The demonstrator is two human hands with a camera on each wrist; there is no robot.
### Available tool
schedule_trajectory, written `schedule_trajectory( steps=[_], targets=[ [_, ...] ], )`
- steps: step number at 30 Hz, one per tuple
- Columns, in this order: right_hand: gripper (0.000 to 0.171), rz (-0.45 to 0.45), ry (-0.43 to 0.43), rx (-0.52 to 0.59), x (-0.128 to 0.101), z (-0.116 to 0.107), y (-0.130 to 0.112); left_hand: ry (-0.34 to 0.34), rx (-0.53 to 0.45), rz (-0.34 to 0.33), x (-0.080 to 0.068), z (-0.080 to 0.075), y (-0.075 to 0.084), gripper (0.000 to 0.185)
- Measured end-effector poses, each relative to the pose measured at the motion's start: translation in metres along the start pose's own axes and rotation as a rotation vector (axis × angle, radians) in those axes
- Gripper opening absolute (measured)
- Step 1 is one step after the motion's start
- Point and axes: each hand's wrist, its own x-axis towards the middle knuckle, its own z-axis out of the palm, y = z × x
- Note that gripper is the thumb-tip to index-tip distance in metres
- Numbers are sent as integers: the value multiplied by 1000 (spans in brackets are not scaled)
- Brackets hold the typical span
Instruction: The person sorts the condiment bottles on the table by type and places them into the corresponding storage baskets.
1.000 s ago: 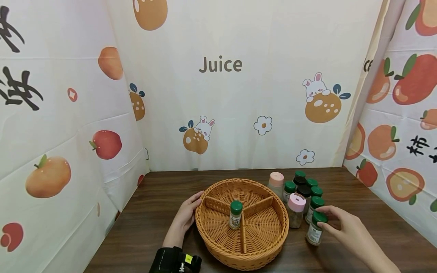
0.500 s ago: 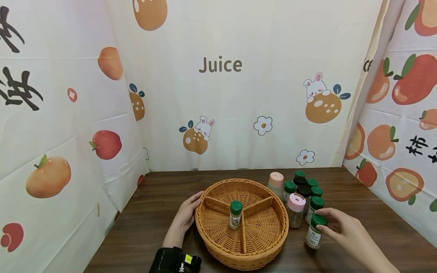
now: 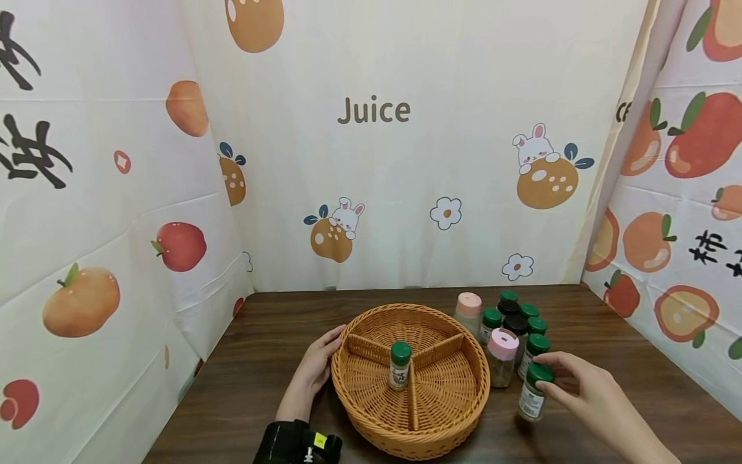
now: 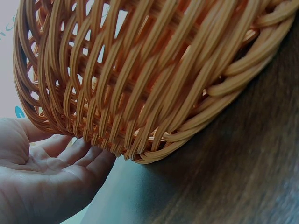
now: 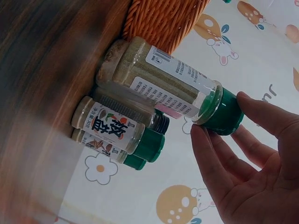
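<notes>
A round wicker basket [image 3: 368,422] with three compartments stands on the table. My left hand [image 3: 317,362] holds it by its left side, fingers at the rim and outer wall; in the left wrist view the fingertips go out of sight behind the weave [image 4: 117,79]. One green-capped spice bottle [image 3: 399,366] stands upright inside, near where the dividers meet. Right of the basket, my right hand [image 3: 591,390] pinches the green cap of another spice bottle [image 3: 532,401] between thumb and fingers. This bottle leans slightly and contains greenish-brown powder, with white labels on its side [image 5: 163,79].
Behind the held bottle stands a cluster of jars: several green-capped bottles [image 3: 534,352], black-capped ones [image 3: 516,324] and two pink-capped jars [image 3: 502,357]. The nearer pink-capped jar is close against the basket's right rim. Fruit-printed cloth walls [image 3: 382,161] enclose the dark wooden table [image 3: 232,399].
The bottle in my right hand has shifted slightly left and toward me, apart from the bottle behind it. My left hand and the basket have not moved.
</notes>
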Motion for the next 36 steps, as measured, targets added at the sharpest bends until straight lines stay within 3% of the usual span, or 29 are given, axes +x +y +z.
schedule_trajectory(
  steps=[5, 14, 26, 36],
  targets=[
    [33, -4, -8, -6, 1, -2, -3, -2, -7, -2, 0, 0, -1, 47],
    [33, -96, 65, 4, 3, -5, -8, 1, 1, -3, 2, -1, -2, 47],
    [34, -74, 24, 45, 4, -4, -18, 1, -2, -3, 1, -1, -1, 47],
    [36, -127, 43, 84, 6, -2, -23, 2, 2, -1, 1, 0, -1, 47]
  ],
)
